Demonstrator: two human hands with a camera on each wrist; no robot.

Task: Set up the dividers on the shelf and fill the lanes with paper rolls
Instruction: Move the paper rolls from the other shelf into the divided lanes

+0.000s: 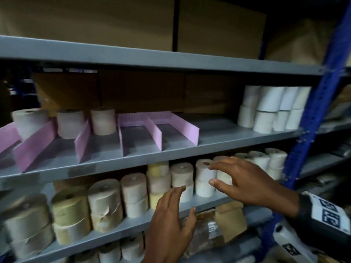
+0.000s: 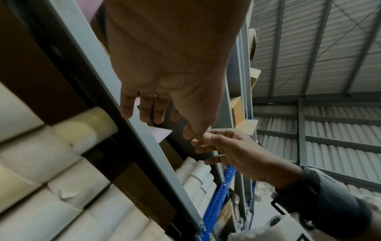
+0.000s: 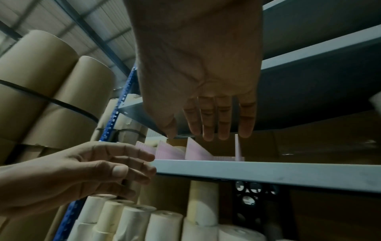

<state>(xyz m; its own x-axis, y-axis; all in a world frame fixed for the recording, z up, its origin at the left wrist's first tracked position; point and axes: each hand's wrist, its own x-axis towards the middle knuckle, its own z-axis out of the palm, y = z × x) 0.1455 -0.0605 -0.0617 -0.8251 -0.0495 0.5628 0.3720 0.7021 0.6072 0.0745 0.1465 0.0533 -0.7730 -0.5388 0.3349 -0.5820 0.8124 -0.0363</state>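
Pink dividers (image 1: 155, 133) stand on the grey middle shelf (image 1: 171, 154) and form several lanes. The three left lanes each hold one paper roll at the back, such as a beige roll (image 1: 103, 120). On the lower shelf (image 1: 133, 228) stand stacked paper rolls (image 1: 133, 194). My right hand (image 1: 211, 174) is spread open in front of a white roll (image 1: 203, 173), thumb and index close to it, gripping nothing. To its left, my left hand (image 1: 187, 198) reaches with straight fingers toward a beige roll stack (image 1: 181, 173). Both wrist views show open palms, left hand (image 2: 156, 114) and right hand (image 3: 216, 127).
White rolls (image 1: 271, 109) are stacked at the right end of the middle shelf, next to a blue upright (image 1: 311, 118). Cardboard boxes (image 1: 114, 21) fill the top shelf. Brown packages (image 1: 218, 224) lie below the lower shelf. Big brown rolls (image 3: 41, 81) stand beside the rack.
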